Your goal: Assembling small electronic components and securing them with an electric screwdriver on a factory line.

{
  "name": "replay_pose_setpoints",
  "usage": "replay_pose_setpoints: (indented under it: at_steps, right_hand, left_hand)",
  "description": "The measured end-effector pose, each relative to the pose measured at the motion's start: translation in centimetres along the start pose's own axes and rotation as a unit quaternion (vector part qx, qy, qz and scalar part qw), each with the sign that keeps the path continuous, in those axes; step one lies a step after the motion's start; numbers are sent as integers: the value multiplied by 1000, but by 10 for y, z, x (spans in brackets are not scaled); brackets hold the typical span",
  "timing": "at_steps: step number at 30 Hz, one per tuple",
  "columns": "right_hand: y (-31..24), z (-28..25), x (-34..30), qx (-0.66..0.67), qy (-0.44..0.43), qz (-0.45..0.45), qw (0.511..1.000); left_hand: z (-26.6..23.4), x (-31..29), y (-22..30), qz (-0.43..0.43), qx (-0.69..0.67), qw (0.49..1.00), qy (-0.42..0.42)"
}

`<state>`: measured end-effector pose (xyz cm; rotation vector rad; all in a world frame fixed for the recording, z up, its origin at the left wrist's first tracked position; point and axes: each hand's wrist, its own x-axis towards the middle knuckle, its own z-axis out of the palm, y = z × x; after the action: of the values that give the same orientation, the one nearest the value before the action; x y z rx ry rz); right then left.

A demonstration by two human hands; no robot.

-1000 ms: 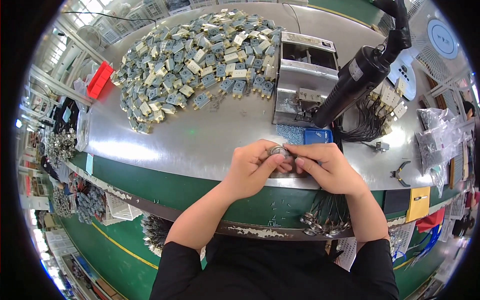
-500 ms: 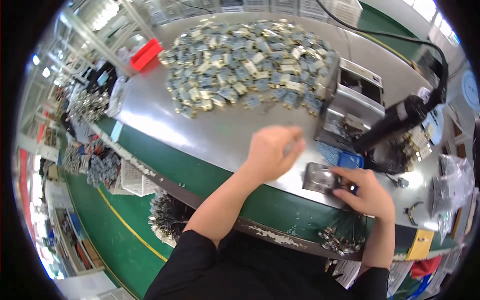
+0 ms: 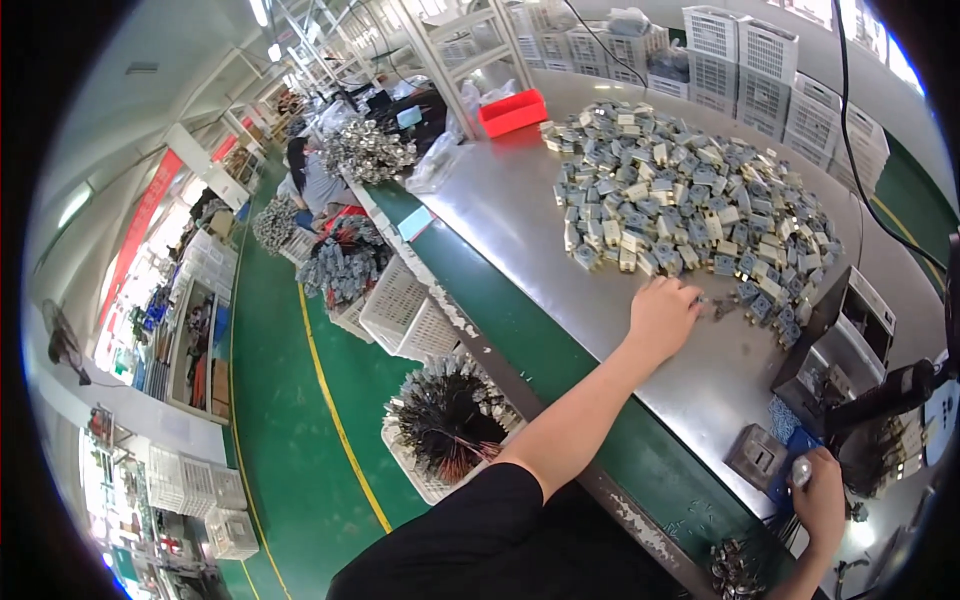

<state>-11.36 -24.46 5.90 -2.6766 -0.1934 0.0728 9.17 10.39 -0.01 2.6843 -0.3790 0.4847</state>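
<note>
My left hand point(image 3: 663, 312) reaches to the near edge of a large pile of small grey and cream block-like parts point(image 3: 690, 200) with brassy ends. Its fingers are closed at a small blurred grey part point(image 3: 716, 308), which lies just off the pile. At the lower right my right hand point(image 3: 822, 492) is closed round a thing with a rounded silvery end point(image 3: 802, 472); the rest of it is hidden in the palm. Beside that hand, to its left, sits a grey metal block point(image 3: 757, 455) with a slot in its top, next to a blue object point(image 3: 797, 452).
A steel box-shaped machine point(image 3: 845, 335) and a black cylinder point(image 3: 885, 395) stand right of the pile. A red bin point(image 3: 513, 113) is at the table's far left. Crates of cables point(image 3: 445, 425) stand beside the table's green edge point(image 3: 500, 310). Another person point(image 3: 315, 180) sits farther off.
My left hand has moved from near the metal block out to the pile and closed at a grey part. The right hand has come off the block. The view has swung left.
</note>
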Motion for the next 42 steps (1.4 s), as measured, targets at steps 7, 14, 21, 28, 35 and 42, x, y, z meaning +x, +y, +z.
replay_pose_setpoints:
  at_steps: [7, 14, 21, 28, 35, 42]
  right_hand:
    - [16, 13, -10, 55, 158, -58, 984]
    - [12, -1, -8, 52, -30, 43, 997]
    - [10, -4, -15, -2, -65, -13, 998]
    - [-11, -4, -1, -9, 14, 34, 999]
    - [-22, -20, 4, 142, 45, 17, 989]
    - [-15, -24, -1, 176, 65, 17, 982]
  left_hand:
    - [8, 1, 8, -36, -80, 996, -4]
    - [-4, 12, 3, -216, -532, 816, -67]
    - [0, 5, 17, -244, -865, 429, -83]
    - [-40, -26, 62, 1, -634, 760, -139]
    - [-32, -47, 92, 163, -549, 802, -170]
    - [-20, -61, 109, 201, -516, 817, -159]
